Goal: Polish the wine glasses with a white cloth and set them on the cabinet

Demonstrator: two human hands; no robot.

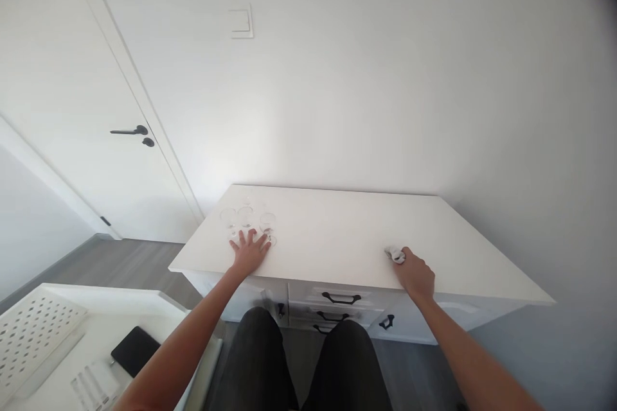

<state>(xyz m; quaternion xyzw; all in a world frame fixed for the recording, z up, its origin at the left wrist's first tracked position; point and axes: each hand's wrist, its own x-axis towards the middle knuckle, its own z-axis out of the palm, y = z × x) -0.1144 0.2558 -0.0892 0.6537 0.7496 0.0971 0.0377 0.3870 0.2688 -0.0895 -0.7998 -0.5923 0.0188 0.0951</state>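
Stretched forward, the left hand (pixel 249 254) spreads wide, palm down, glasses (pixel 245 217) just beyond it, while the right hand (pixel 416 275) clutches a pale cloth (pixel 395 255)

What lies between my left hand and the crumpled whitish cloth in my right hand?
In the head view, a stretch of flat white cabinet top lies between your left hand and the cloth; a clear stemmed glass stands close to that hand.

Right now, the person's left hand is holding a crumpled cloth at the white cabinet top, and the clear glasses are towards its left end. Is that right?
Not quite: the head view shows the right hand holding the crumpled cloth at the white cabinet top. The clear glasses are indeed towards its left end.
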